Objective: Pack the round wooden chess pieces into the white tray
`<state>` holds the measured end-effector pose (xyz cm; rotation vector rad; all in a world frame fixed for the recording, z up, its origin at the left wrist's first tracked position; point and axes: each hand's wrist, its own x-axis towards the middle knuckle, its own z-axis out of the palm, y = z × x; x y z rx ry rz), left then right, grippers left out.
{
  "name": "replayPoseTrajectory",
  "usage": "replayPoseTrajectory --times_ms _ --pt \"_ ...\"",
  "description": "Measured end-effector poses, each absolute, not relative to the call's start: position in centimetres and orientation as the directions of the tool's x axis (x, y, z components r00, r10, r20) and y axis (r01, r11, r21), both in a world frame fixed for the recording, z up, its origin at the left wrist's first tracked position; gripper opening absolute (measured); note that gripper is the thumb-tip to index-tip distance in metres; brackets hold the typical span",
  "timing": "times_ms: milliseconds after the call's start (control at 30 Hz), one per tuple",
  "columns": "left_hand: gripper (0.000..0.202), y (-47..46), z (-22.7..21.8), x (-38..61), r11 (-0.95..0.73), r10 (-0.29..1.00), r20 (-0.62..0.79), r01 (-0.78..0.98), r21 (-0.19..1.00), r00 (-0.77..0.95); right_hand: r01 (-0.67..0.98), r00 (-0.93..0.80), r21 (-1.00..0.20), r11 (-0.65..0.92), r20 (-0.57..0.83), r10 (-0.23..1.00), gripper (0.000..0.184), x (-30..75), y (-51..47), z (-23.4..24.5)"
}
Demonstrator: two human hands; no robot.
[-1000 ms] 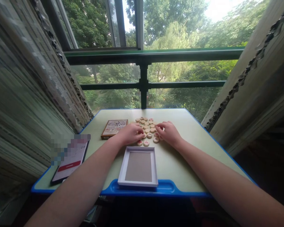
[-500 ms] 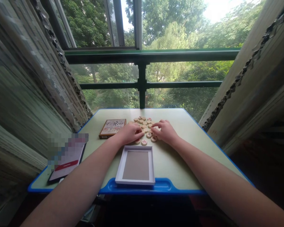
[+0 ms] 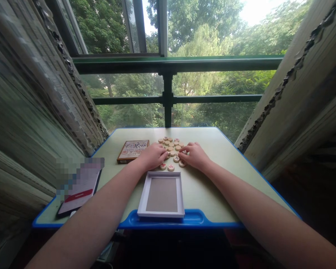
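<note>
Several round wooden game pieces (image 3: 171,146) with red and dark marks lie in a cluster in the middle of a pale table (image 3: 212,183). My left hand (image 3: 152,155) rests on the cluster's left side, fingers curled over some pieces. My right hand (image 3: 195,155) rests on its right side, fingers curled in the same way. What lies under the fingers is hidden. An empty white shallow box (image 3: 162,194) with a grey bottom sits just in front of the pieces, near the table's front edge.
A flat box lid (image 3: 133,150) with printed art lies left of the pieces. A phone (image 3: 78,192) lies at the table's left front. The table has a blue rim (image 3: 190,223). A window with a green rail (image 3: 179,63) is behind; woven blinds hang on both sides.
Both hands have drawn slightly closer together over the pieces, bunching them. The view shifted a little.
</note>
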<state>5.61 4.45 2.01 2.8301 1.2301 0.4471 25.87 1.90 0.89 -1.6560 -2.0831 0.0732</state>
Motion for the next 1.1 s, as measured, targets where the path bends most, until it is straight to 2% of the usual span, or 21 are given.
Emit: replayPoseTrajectory --times_ms 300,633,833,967,1100 --pt "0.038 4.4 1.89 5.56 -0.7 0.707 0.265 0.703 0.128 0.655 0.893 -0.144 -0.372 0.253 0.294 0.945 0.022 25.78 2.02 1.25" --pt "0.036 4.38 2.19 5.44 -0.669 0.737 0.257 0.729 0.147 0.625 0.867 -0.15 -0.384 0.318 0.408 0.9 0.009 26.19 1.99 1.09" --pt "0.03 4.32 2.46 5.04 -0.609 0.781 0.268 0.782 0.133 0.564 0.863 -0.168 -0.377 0.336 0.413 0.895 0.007 26.25 1.95 1.13" --pt "0.024 4.26 2.44 5.07 -0.606 0.78 0.319 0.777 0.171 0.539 0.865 -0.186 -0.359 0.351 0.421 0.888 0.007 26.24 1.92 1.13" --pt "0.028 4.34 2.02 5.15 -0.688 0.719 0.342 0.692 0.222 0.605 0.868 -0.213 -0.323 0.376 0.443 0.871 0.006 26.27 1.88 1.18"
